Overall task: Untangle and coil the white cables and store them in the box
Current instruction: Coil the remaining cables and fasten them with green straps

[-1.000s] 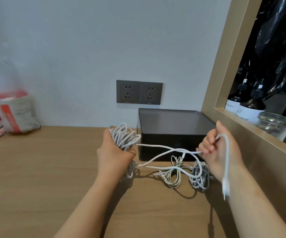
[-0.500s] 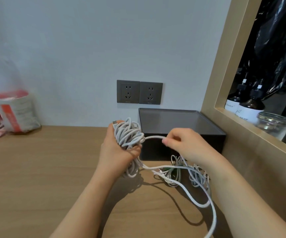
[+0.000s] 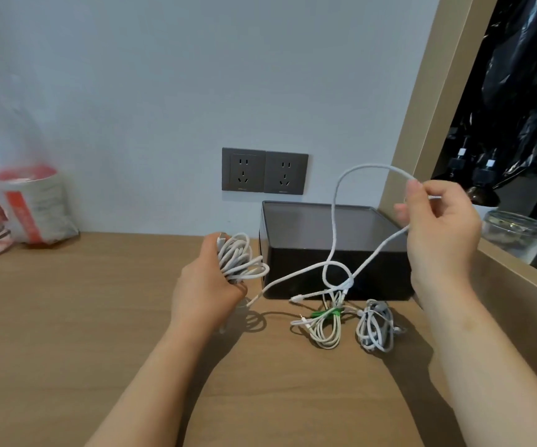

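White cable (image 3: pixel 334 221) looped between 2 hands (image 3: pixel 207 282), box (image 3: pixel 334 262) behind

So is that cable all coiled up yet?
Partly. The left hand grips a coil, but a loose length loops up to the right hand.

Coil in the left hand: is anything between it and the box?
Nothing solid lies between the coil and the box. But its loose strand, pinched by the right hand, crosses the box front and loops in a knot. The box top looks flat; lid or not, I cannot tell.
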A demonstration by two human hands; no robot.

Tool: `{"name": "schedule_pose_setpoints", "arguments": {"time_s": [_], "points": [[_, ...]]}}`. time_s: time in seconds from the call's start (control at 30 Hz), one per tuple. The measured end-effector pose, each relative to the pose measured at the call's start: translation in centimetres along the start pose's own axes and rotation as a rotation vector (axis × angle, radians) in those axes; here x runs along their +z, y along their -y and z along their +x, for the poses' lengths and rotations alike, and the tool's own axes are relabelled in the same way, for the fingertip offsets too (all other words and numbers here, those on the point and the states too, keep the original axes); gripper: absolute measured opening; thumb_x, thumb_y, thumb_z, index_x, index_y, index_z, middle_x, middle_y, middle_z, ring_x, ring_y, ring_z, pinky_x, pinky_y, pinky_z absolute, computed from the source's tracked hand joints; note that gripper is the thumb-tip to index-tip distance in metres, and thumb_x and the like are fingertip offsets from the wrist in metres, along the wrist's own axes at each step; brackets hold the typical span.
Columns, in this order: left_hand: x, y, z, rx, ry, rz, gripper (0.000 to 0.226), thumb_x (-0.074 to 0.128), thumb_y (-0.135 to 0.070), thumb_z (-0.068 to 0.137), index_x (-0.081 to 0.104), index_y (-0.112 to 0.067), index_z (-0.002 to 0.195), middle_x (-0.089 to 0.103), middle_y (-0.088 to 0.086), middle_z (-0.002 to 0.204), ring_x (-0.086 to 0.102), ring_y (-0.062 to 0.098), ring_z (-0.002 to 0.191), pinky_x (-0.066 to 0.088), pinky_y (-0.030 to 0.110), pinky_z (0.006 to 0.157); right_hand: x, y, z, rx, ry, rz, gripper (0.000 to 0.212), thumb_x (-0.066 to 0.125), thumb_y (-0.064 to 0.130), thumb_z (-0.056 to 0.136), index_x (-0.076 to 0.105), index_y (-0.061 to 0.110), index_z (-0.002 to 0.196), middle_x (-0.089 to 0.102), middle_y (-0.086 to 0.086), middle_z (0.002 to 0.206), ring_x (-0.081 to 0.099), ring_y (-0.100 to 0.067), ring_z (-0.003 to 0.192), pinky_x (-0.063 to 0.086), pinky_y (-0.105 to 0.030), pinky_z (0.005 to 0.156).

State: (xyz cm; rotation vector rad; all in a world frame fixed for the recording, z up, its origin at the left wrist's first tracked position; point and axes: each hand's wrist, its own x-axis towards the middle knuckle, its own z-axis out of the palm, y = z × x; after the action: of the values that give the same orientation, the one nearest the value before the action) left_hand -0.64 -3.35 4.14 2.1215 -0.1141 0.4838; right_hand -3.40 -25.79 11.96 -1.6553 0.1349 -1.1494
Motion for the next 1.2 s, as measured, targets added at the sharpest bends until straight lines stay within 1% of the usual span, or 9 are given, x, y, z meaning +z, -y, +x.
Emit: {"name": "schedule_pose_setpoints", "arguments": {"time_s": [0.17,0.3,0.4,0.47,0.57,0.7,0.9,1.0,1.2], "points": [[-0.3,0.3,0.1,-0.055,-0.054,-0.037,0.048,0.066,-0.006,0.074,0.045,-0.027,0.112,0.06,-0.007,0.083,0.058,0.024,0.082,0.048,0.033,0.07,-0.9,-1.3,0.0,-0.162,0.257,-0.636,0.019,0.057,0.046,0.087,0.062,0.027,0.083,0.056,0.004,0.084,0.036,-0.016,0.094,0.029,-0.031,0.081],[-0.4,0.0,0.4,-0.183,-0.131,-0.35,0.044,0.067,0.0,0.071,0.05,-0.026,0.101,0.06,-0.008,0.082,0.059,0.015,0.076,0.046,0.029,0.071,-1.3,-1.8,-0.7,-0.066,0.481,-1.198,0.023,0.047,0.037,0.095,0.065,0.029,0.107,0.066,0.0,0.096,0.054,-0.025,0.098,0.031,-0.034,0.078],[-0.1,-0.4,0.3,-0.209,-0.116,-0.526,0.046,0.067,0.006,0.071,0.05,-0.026,0.098,0.06,-0.001,0.083,0.06,0.017,0.072,0.049,0.03,0.065,-0.6,-1.3,-2.2,-0.086,0.408,-0.939,0.044,0.044,0.018,0.096,0.038,0.023,0.139,0.059,-0.004,0.115,0.053,-0.026,0.107,0.041,-0.034,0.079],[0.2,-0.5,0.3,-0.21,-0.097,-0.595,0.046,0.068,0.007,0.071,0.05,-0.026,0.098,0.061,0.004,0.085,0.062,0.022,0.074,0.053,0.034,0.065,0.5,-0.1,-3.9,-0.268,0.376,-0.59,0.044,0.043,0.01,0.093,0.042,0.021,0.135,0.055,0.001,0.105,0.051,-0.015,0.096,0.041,-0.029,0.076],[0.4,-0.5,0.4,-0.207,-0.11,-0.724,0.043,0.067,0.01,0.073,0.051,-0.017,0.102,0.06,0.012,0.081,0.062,0.027,0.067,0.055,0.035,0.059,3.1,0.7,-6.0,-0.262,0.793,-0.299,0.032,0.042,0.008,0.09,0.059,0.021,0.114,0.061,0.005,0.1,0.055,-0.006,0.09,0.045,-0.022,0.08],[-0.3,-0.8,0.6,-0.305,-0.059,-1.06,0.027,0.06,0.011,0.081,0.048,-0.006,0.1,0.054,0.013,0.063,0.056,0.021,0.048,0.049,0.027,0.044,5.0,-1.7,-7.7,-0.019,1.244,-0.453,0.03,0.04,0.035,0.098,0.055,0.029,0.124,0.06,0.009,0.117,0.054,-0.007,0.107,0.043,-0.028,0.092],[-0.4,-0.5,1.1,-0.49,0.027,-1.305,0.01,0.068,-0.007,0.069,0.058,-0.004,0.068,0.059,0.005,0.052,0.057,0.015,0.042,0.051,0.023,0.043,4.3,-3.0,-6.9,0.094,1.03,-0.334,0.02,0.049,0.041,0.093,0.064,0.03,0.085,0.058,0.006,0.068,0.053,-0.005,0.066,0.042,-0.017,0.059],[0.0,-0.3,1.1,-0.43,0.017,-1.232,0.02,0.069,-0.009,0.07,0.056,-0.002,0.082,0.057,0.005,0.052,0.056,0.016,0.044,0.052,0.025,0.046,4.2,-3.1,-6.9,0.175,0.987,-0.212,0.024,0.054,0.036,0.091,0.065,0.025,0.073,0.058,-0.005,0.069,0.054,-0.012,0.068,0.046,-0.031,0.071],[0.6,-0.5,0.8,-0.488,-0.05,-1.194,0.018,0.066,0.001,0.08,0.056,-0.004,0.094,0.06,0.005,0.051,0.061,0.014,0.045,0.06,0.037,0.055,4.0,-2.5,-7.5,0.156,0.892,-0.096,0.022,0.055,0.028,0.091,0.068,0.021,0.075,0.062,-0.003,0.072,0.055,-0.008,0.07,0.046,-0.025,0.071]]}}
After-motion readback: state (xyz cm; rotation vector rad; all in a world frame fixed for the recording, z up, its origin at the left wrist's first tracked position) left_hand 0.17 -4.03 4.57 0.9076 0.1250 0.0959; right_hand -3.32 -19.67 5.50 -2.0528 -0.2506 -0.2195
